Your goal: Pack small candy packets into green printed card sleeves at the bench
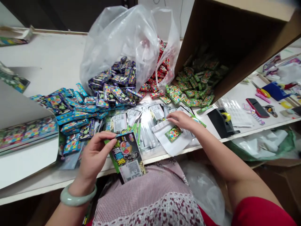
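My left hand [98, 153] pinches a printed black and green card packet [128, 153] by its upper left corner, in front of the table edge. My right hand [180, 120] reaches over the table with its fingers loosely stretched, beside a sheet of white paper [172, 150]. Whether its fingertips touch the paper or the cards behind cannot be made out. On that paper lies a small green candy box [173, 134], just below my right hand. More printed cards [119, 122] and clear plastic sleeves [147, 138] lie between my hands.
Blue boxes [77, 116] pile up on the left, near a large white carton [28, 163]. A clear bag [110, 40] stands behind purple boxes [117, 81] and red boxes [161, 73]. Green boxes [192, 86] spill from a cardboard box [235, 47]. A tape dispenser [219, 122] and phone [257, 108] lie right.
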